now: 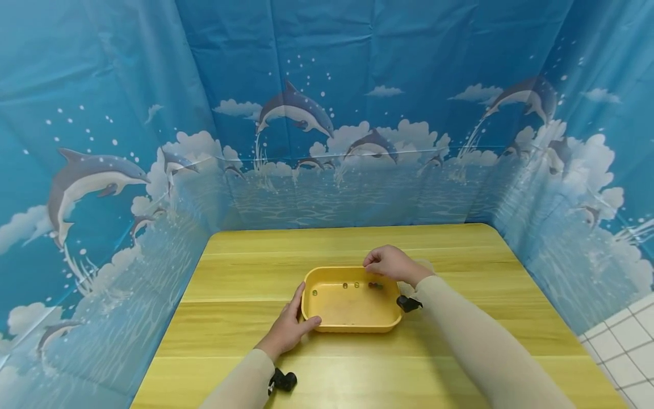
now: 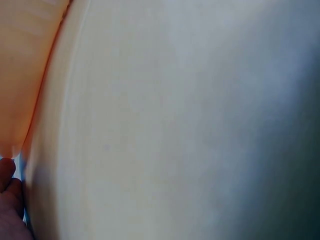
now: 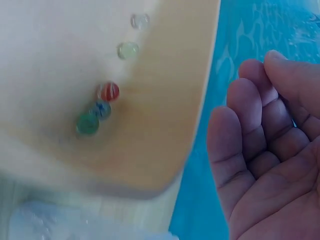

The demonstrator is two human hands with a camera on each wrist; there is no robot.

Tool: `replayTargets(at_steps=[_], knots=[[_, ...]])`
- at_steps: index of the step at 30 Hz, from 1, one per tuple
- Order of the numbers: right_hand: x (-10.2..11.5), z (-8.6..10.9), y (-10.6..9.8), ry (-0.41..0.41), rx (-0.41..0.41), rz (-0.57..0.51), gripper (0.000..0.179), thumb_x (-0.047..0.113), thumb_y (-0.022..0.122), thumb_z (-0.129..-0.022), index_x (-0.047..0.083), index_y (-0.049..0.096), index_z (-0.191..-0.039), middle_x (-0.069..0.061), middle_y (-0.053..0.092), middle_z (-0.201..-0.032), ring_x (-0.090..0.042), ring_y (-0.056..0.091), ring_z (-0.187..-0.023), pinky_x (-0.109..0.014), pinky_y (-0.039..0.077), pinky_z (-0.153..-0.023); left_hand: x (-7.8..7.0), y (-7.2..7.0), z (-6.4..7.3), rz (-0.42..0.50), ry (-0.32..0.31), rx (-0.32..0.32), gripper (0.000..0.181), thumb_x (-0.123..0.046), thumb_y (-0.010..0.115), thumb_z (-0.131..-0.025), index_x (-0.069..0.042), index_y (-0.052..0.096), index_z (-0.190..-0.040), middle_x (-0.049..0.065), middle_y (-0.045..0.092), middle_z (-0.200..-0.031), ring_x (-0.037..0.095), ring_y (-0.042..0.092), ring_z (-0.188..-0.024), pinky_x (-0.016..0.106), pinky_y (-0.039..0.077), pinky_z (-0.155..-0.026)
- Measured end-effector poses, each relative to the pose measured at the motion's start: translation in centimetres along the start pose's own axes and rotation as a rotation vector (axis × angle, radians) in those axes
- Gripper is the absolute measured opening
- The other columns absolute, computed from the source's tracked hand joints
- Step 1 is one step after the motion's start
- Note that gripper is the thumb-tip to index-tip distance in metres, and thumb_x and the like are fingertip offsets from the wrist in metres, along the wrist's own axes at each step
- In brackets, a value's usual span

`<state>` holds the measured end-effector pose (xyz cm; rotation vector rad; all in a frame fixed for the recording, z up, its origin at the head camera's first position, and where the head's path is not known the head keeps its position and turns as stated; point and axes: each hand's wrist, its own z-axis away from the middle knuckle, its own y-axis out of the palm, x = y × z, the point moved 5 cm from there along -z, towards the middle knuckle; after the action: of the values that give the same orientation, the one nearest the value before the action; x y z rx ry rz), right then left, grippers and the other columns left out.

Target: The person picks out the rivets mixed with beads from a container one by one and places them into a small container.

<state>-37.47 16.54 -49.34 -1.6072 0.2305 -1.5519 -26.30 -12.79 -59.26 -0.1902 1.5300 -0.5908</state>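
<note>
A shallow yellow plastic tray (image 1: 352, 326) sits on the table with several glass marbles inside. One marble (image 1: 314, 292) lies apart near the left wall; the others are spread along the far side. In the right wrist view, a red marble (image 3: 109, 91), a blue one (image 3: 101, 109) and a green one (image 3: 88, 123) lie in a row. My left hand (image 1: 287, 329) holds the tray's near left corner, thumb at the near rim and fingers along the left side. Above the far right rim is my right hand (image 1: 392, 264), fingers curled and thumb against the index finger; nothing shows between them.
A clear plastic object (image 3: 45, 220) lies beside the tray, partly behind the right hand in the head view. The yellow wood-grain table (image 1: 245, 272) is bordered by blue dolphin-print curtains (image 1: 327, 193). White tiles (image 1: 625, 346) show at the lower right.
</note>
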Motion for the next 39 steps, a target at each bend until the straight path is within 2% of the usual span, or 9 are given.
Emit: replayTargets(at_steps=[5,11,18,26,39], knots=[[-0.4,0.9,-1.4,0.015,-0.026,0.016,0.021,0.02,0.067,-0.104,0.011,0.077,-0.12,-0.005,0.077,-0.115,-0.017,0.069,-0.099,-0.037,0.058,-0.086,0.2,0.0,0.0,-0.002,0.004,-0.003,0.101,-0.045,0.074,-0.099,-0.031,0.005,-0.172,0.02,0.03,-0.17,0.043,0.033,-0.155,0.065,0.027,-0.124],[-1.1,1.8,-3.1,0.007,-0.058,0.046,0.019,0.021,0.068,-0.104,0.014,0.077,-0.119,-0.006,0.076,-0.114,-0.022,0.07,-0.102,-0.043,0.059,-0.088,0.4,0.0,-0.2,0.007,0.004,-0.007,0.101,-0.045,0.074,-0.098,-0.03,0.006,-0.172,0.019,0.03,-0.169,0.041,0.033,-0.155,0.063,0.027,-0.125],[-2.0,3.0,-4.7,0.017,-0.075,0.043,0.019,0.021,0.066,-0.105,0.015,0.077,-0.119,-0.006,0.075,-0.12,-0.024,0.07,-0.11,-0.046,0.059,-0.093,0.4,0.0,-0.2,0.015,0.006,0.0,0.101,-0.045,0.074,-0.099,-0.034,0.005,-0.171,0.019,0.029,-0.17,0.041,0.032,-0.156,0.062,0.027,-0.126],[-2.9,4.2,-6.2,0.034,-0.103,0.069,0.019,0.022,0.067,-0.105,0.013,0.076,-0.118,-0.008,0.074,-0.12,-0.024,0.068,-0.107,-0.042,0.058,-0.086,0.4,0.1,-0.2,0.019,0.009,-0.001,0.1,-0.045,0.074,-0.099,-0.035,0.005,-0.171,0.018,0.03,-0.17,0.041,0.032,-0.156,0.062,0.027,-0.125],[-4.9,5.8,-7.8,0.06,-0.117,0.046,0.026,0.024,0.066,-0.105,0.008,0.074,-0.124,-0.012,0.073,-0.123,-0.03,0.068,-0.115,-0.048,0.058,-0.093,0.2,0.0,-0.1,0.012,0.006,-0.006,0.1,-0.043,0.074,-0.099,-0.03,0.006,-0.172,0.022,0.031,-0.168,0.041,0.034,-0.155,0.059,0.03,-0.125]])
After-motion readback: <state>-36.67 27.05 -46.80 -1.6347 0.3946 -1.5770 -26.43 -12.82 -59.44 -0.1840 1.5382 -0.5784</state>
